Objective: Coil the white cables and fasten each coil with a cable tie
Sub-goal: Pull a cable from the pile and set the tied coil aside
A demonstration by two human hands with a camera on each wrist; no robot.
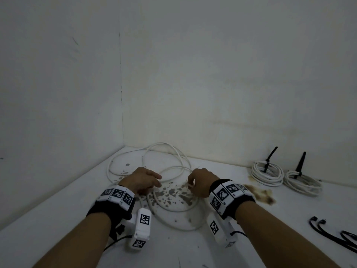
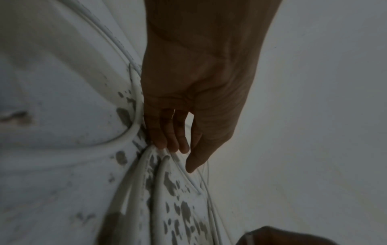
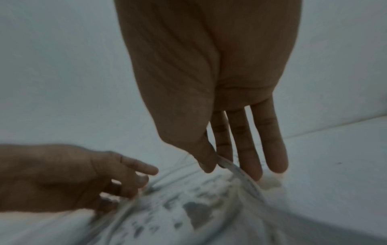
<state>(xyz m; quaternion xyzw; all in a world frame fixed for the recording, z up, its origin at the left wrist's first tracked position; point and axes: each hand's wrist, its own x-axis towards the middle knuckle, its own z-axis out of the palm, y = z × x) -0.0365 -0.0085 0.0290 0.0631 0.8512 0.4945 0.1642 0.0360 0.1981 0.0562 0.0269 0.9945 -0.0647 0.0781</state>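
Note:
A loose white cable (image 1: 174,210) lies in several wide loops on the stained white table (image 1: 58,225), running back into the corner. My left hand (image 1: 157,180) hovers low over the loops' left side. In the left wrist view its fingertips (image 2: 173,147) touch the cable strands (image 2: 134,132) without closing round them, thumb apart. My right hand (image 1: 191,185) is at the loops' right side. Its thumb and forefinger (image 3: 215,163) pinch one strand of the cable (image 3: 240,174), while the other fingers point straight down.
Two coiled white cables (image 1: 258,175) (image 1: 309,185) lie at the back right, each bound by a black cable tie (image 1: 269,159) (image 1: 300,163) with its tail sticking up. Loose black ties (image 1: 332,233) lie at the right edge. Walls close the left and back sides.

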